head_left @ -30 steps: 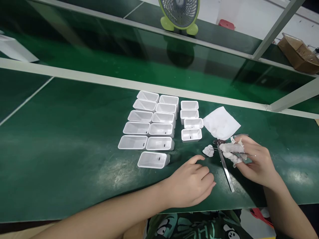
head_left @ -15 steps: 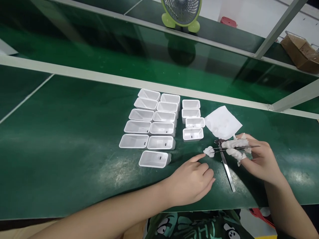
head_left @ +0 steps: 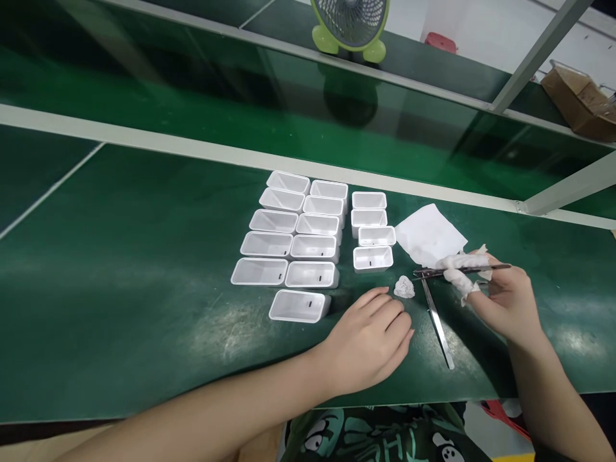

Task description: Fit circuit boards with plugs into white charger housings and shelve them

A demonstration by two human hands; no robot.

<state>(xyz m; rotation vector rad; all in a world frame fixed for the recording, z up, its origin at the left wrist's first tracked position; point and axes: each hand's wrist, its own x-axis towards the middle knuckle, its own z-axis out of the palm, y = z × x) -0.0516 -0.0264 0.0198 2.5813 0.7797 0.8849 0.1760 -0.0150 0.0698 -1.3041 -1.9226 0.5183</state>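
My right hand (head_left: 505,301), its thumb and a fingertip wrapped in white coverings, pinches dark tweezers (head_left: 481,269) that point left. Their tips are close to a small dark object (head_left: 420,274) at the top of silver tweezers (head_left: 439,330) lying on the table. Just left of there lies a small white crinkled lump (head_left: 404,287). My left hand (head_left: 370,340) rests palm down beside the lump, fingers curled in and apart from it; nothing shows in them. A white paper sheet (head_left: 430,234) lies flat beyond the tweezers.
White open bins (head_left: 315,247) stand in two columns, with smaller white bins (head_left: 373,258) to their right. A pale rail (head_left: 192,155) crosses behind them. A green fan (head_left: 351,25) and a cardboard box (head_left: 577,99) are farther back.
The tweezers in my right hand have come off the white lump and shifted up and right. My left index finger has drawn back from the lump and curled in.
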